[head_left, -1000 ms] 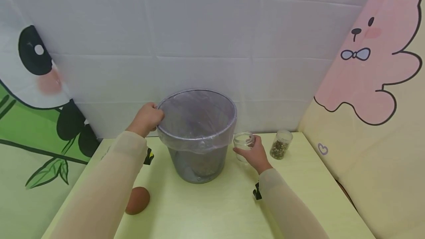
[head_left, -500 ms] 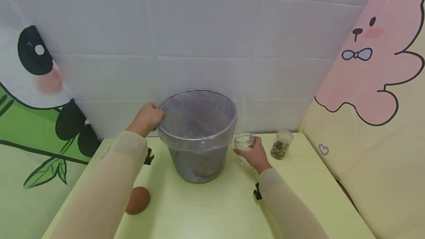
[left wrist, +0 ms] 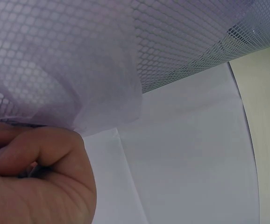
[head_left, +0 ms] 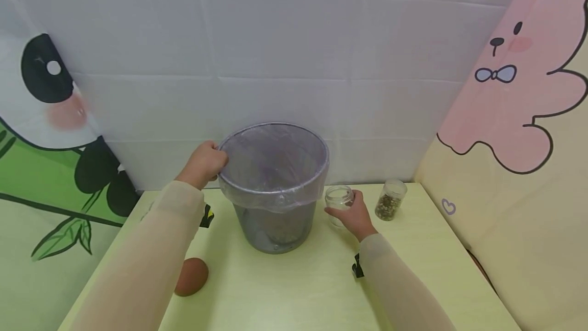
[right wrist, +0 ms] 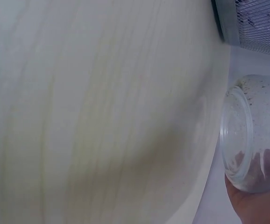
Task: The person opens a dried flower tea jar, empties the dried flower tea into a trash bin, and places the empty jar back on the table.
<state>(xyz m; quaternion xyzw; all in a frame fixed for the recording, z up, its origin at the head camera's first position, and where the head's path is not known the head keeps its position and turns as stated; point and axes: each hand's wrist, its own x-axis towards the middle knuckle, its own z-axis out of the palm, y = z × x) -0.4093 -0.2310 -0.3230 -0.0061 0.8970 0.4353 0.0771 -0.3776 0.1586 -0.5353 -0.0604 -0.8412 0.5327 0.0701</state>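
A grey mesh wastebasket [head_left: 274,231], lined with a thin translucent bag [head_left: 281,201] folded over its rim, stands upright at the table's back. My left hand [head_left: 202,164] grips the rim on its left side; the left wrist view shows curled fingers [left wrist: 46,147] at the liner's edge. Just right of the basket, my right hand [head_left: 352,215] holds a clear, lidless glass jar [head_left: 338,194], thumb and fingers around its sides. Small dark specks cling inside the jar [right wrist: 261,107] in the right wrist view. Whether its base touches the table I cannot tell.
A second clear jar [head_left: 388,205], partly filled with small brownish bits, stands at the back right. A reddish-brown rounded object [head_left: 192,276] lies beside my left forearm, partly hidden by the sleeve. A wall sheet [head_left: 280,55] hangs right behind the table [head_left: 294,290].
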